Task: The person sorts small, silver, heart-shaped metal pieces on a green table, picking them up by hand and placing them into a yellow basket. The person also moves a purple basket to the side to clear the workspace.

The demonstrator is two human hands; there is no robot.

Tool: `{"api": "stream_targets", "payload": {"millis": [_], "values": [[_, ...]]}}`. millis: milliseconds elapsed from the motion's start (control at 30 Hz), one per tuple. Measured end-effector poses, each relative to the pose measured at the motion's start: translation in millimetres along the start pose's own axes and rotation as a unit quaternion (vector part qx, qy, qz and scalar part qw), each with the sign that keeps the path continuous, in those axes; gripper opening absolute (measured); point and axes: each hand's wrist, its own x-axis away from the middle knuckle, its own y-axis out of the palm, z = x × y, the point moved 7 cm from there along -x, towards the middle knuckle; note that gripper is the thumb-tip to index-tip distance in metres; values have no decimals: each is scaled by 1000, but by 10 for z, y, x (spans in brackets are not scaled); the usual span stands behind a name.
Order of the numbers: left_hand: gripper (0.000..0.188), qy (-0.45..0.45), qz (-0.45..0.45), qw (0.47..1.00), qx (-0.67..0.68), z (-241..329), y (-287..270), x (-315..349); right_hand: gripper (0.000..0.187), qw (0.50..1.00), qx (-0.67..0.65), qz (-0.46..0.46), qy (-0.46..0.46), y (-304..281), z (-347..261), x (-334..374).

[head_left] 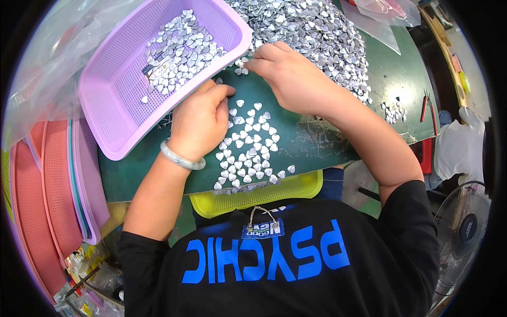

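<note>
My left hand (203,117) is closed, its fingers curled together by the near rim of a lilac plastic basket (103,134). What it holds, if anything, is hidden. My right hand (280,71) reaches to the edge of a large heap of small silvery heart-shaped pieces (322,39), fingers bent and pressed together. A few hearts lie at its fingertips, but I cannot make out what is pinched. More hearts (185,58) fill part of the basket, with a small dark item among them. Between my forearms, loose hearts (248,153) are scattered towards the table's near edge.
The green table (327,150) has a worn patch. Below its near edge sits a yellow-green basket (227,203) with hearts in it. Stacked pink and purple baskets (58,185) stand left. Red-handled pliers (429,112) and a small heart cluster (394,112) lie right, near a fan (465,227).
</note>
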Motion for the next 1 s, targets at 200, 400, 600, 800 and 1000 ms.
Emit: {"api": "stream_targets", "payload": {"millis": [200, 400, 600, 800, 1000], "values": [[25, 66, -29, 997, 16, 63, -11, 46, 39, 996, 75, -40, -29, 110, -109, -72], [29, 32, -31, 997, 65, 2, -22, 39, 31, 994, -79, -54, -43, 5, -108, 58], [22, 31, -12, 998, 45, 27, 0, -1, 24, 996, -92, -17, -7, -36, 56, 63], [22, -2, -16, 1000, 1, 37, 76, -67, 22, 997, -66, 22, -33, 16, -73, 60], [16, -25, -17, 999, 21, -6, 121, -88, 13, 995, -84, 23, -48, 25, -89, 59]]}}
